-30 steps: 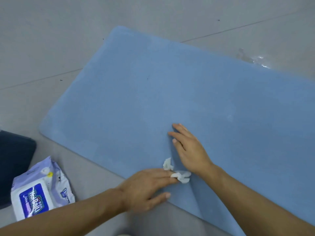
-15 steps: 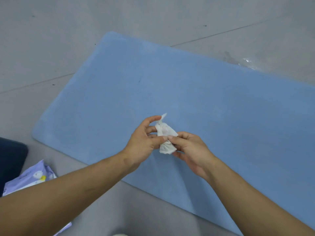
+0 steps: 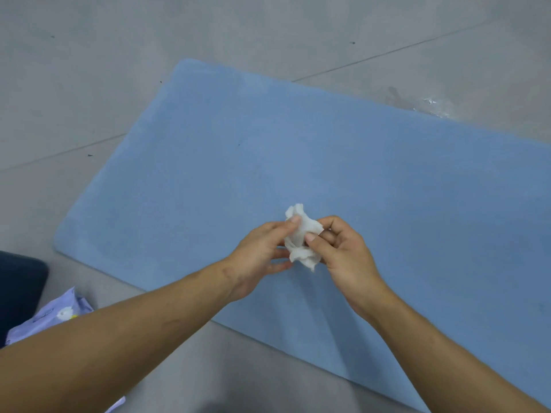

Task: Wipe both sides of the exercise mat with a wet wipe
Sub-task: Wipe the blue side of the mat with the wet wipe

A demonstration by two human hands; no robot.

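A light blue exercise mat [image 3: 298, 150] lies flat on the grey floor and runs off the right edge of the head view. Above its near middle I hold a crumpled white wet wipe [image 3: 301, 236] between both hands. My left hand [image 3: 262, 251] pinches the wipe's upper part with thumb and fingers. My right hand [image 3: 343, 251] pinches it from the right side with thumb and forefinger. The wipe hangs in the air and does not touch the mat.
A pale purple pack of wet wipes [image 3: 56, 317] lies on the floor at the lower left, partly behind my left forearm. A dark navy object [image 3: 18, 281] sits at the left edge. A shiny wet patch [image 3: 432, 105] marks the floor beyond the mat.
Both hands picked the wipe up off the mat's near edge and lifted it. They now hold it a little farther over the mat, with the wipe bunched between the fingers.
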